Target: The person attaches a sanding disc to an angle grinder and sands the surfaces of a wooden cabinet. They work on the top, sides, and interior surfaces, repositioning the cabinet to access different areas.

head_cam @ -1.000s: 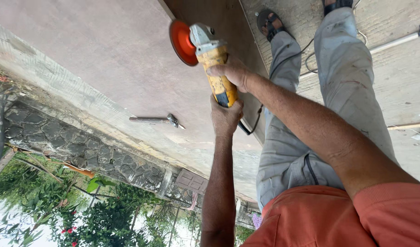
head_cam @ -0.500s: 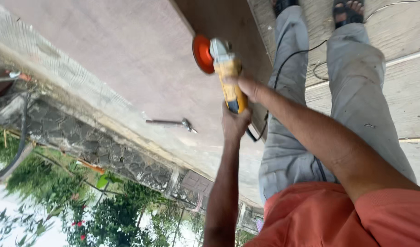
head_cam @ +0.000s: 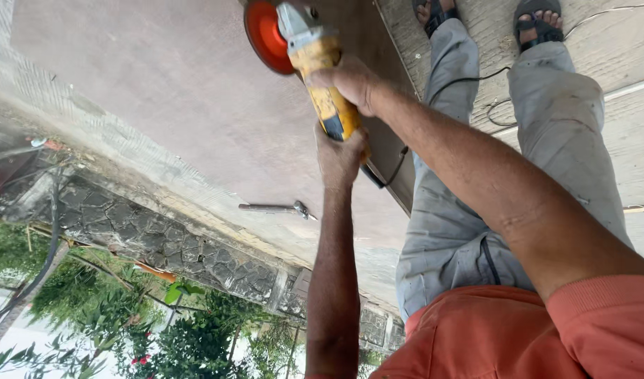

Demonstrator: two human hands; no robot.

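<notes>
Over concrete floor [head_cam: 160, 91], left hand [head_cam: 339, 156] and right hand [head_cam: 350, 81] both clench yellow grinder [head_cam: 322, 70].

The angle grinder [head_cam: 322, 77] has a yellow plastic body, slightly glossy and scuffed, with a dull grey cast-metal head; its disc [head_cam: 266, 38] looks matt orange-red. The concrete slab [head_cam: 160, 91] beneath it is smooth but dusty and matt, turning rougher and grainier toward its outer edge. A metal tool [head_cam: 276, 208] lying near that edge is dull grey steel. Beyond the edge, the stone wall [head_cam: 153, 242] is rough and irregular. The trousers [head_cam: 462, 231] are soft grey cloth — creased; the shirt [head_cam: 518, 337] is orange knit cloth — matt.
</notes>
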